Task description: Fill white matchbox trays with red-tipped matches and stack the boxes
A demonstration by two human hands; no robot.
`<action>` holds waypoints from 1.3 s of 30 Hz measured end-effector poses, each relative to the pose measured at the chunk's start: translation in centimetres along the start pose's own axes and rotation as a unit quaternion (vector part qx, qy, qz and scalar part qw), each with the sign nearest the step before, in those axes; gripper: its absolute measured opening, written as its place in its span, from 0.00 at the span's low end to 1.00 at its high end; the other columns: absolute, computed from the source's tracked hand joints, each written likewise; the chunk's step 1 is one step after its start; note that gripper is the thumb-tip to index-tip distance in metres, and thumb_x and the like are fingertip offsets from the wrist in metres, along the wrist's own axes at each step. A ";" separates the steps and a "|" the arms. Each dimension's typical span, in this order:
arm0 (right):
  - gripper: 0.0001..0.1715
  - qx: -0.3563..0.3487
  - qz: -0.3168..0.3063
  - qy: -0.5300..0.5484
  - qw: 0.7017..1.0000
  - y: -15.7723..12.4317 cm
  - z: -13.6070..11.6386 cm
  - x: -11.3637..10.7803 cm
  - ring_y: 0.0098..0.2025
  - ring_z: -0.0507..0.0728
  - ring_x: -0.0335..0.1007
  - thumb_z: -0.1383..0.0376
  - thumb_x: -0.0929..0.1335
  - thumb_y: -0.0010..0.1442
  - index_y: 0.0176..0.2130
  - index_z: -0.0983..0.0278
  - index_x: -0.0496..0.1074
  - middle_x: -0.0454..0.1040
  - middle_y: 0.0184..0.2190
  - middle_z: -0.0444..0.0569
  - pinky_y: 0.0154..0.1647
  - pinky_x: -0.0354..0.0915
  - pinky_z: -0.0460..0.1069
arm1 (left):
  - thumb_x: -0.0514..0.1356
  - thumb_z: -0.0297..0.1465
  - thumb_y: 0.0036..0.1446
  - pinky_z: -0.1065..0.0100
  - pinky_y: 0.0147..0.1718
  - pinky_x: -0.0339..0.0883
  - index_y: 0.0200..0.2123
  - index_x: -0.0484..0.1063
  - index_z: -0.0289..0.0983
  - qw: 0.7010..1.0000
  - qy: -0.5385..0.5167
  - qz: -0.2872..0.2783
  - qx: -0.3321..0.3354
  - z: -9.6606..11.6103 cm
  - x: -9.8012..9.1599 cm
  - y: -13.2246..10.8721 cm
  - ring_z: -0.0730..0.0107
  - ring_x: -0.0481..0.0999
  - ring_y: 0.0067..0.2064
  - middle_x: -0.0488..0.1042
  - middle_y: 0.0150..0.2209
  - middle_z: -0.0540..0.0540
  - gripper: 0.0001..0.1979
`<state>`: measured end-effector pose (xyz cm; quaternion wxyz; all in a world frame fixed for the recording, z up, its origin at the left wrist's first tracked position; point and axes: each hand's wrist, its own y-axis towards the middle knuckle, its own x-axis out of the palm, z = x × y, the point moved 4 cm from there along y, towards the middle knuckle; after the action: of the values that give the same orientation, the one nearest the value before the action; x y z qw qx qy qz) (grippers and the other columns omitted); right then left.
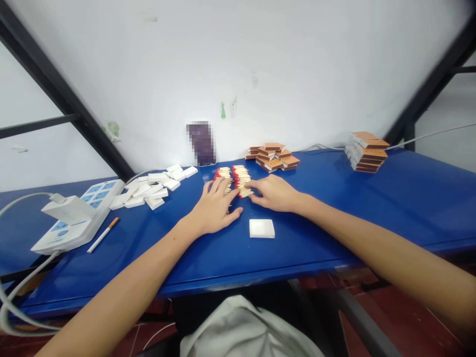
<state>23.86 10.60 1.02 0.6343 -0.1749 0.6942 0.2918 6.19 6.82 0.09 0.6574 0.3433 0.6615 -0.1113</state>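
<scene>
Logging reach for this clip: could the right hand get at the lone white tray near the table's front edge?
Probably yes. The white tray lies alone on the bare table, just nearer than the right hand, which rests at the matches. Nothing lies between them.

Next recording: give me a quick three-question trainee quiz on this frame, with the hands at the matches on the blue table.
1. True or false: the left hand lies palm down, its fingers spread over the red-tipped matches.
2. Pick one. The single white tray lies: A) nearer the person than both hands; B) inside the left hand's grip; C) under the right hand.
3. Which thin, stick-like thing lies beside the power strip?

Key: 1 true; 2 A; 3 the cigarette.
</scene>
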 end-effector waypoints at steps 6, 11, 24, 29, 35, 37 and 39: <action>0.24 0.017 -0.009 0.000 1.000 0.1 0.3 0.3 0.43 0.62 0.76 0.56 0.61 0.67 0.56 0.60 0.74 0.81 0.42 0.54 0.41 0.60 0.51 | 0.54 0.45 0.65 0.38 0.63 0.48 0.60 0.70 0.36 1.000 0.007 -0.006 -0.005 0.1 -0.1 0.0 0.38 0.54 0.68 0.58 0.66 0.30 0.27; 0.24 0.023 -0.017 -0.006 1.000 0.0 0.3 0.5 0.42 0.62 0.75 0.54 0.61 0.67 0.56 0.57 0.73 0.80 0.42 0.53 0.39 0.60 0.51 | 0.53 0.46 0.65 0.39 0.63 0.48 0.61 0.70 0.37 1.000 0.016 -0.010 -0.009 0.1 0.0 0.0 0.39 0.54 0.68 0.57 0.66 0.30 0.27; 0.25 0.033 -0.038 -0.013 0.999 0.0 0.1 0.4 0.44 0.63 0.74 0.54 0.60 0.68 0.59 0.56 0.71 0.80 0.44 0.53 0.39 0.60 0.51 | 0.55 0.45 0.65 0.38 0.63 0.48 0.60 0.70 0.39 1.000 -0.005 -0.008 -0.014 0.2 -0.2 0.0 0.39 0.54 0.68 0.57 0.67 0.32 0.25; 0.24 0.027 -0.033 -0.011 0.999 0.0 0.0 0.3 0.43 0.62 0.75 0.54 0.60 0.69 0.57 0.56 0.72 0.80 0.43 0.53 0.38 0.59 0.51 | 0.55 0.45 0.65 0.37 0.63 0.48 0.60 0.70 0.40 1.000 -0.011 0.000 -0.007 0.1 -0.2 -0.1 0.39 0.55 0.68 0.57 0.67 0.33 0.25; 0.20 0.020 -0.031 -0.015 0.999 0.0 -0.2 0.0 0.40 0.61 0.75 0.55 0.61 0.69 0.52 0.58 0.74 0.80 0.41 0.53 0.36 0.57 0.50 | 0.55 0.44 0.65 0.38 0.63 0.49 0.59 0.70 0.39 1.000 -0.010 0.008 0.003 0.1 -0.1 -0.1 0.39 0.54 0.68 0.58 0.66 0.32 0.24; 0.20 0.020 -0.030 -0.012 0.999 0.0 -0.2 0.0 0.40 0.61 0.74 0.55 0.61 0.69 0.51 0.58 0.74 0.80 0.41 0.53 0.36 0.57 0.50 | 0.55 0.44 0.65 0.38 0.63 0.49 0.59 0.70 0.38 1.000 -0.011 0.010 0.002 0.1 -0.1 -0.2 0.39 0.54 0.68 0.58 0.66 0.31 0.25; 0.20 0.021 -0.030 -0.007 0.999 -0.1 -0.1 0.0 0.40 0.61 0.74 0.55 0.61 0.69 0.51 0.58 0.74 0.80 0.41 0.52 0.36 0.57 0.50 | 0.55 0.44 0.65 0.37 0.63 0.49 0.59 0.69 0.38 1.000 -0.012 0.007 -0.001 0.1 -0.1 -0.2 0.39 0.54 0.68 0.58 0.66 0.31 0.25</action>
<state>23.78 10.47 0.96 0.6512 -0.1804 0.6900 0.2595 6.13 6.64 0.09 0.6661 0.3464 0.6513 -0.1100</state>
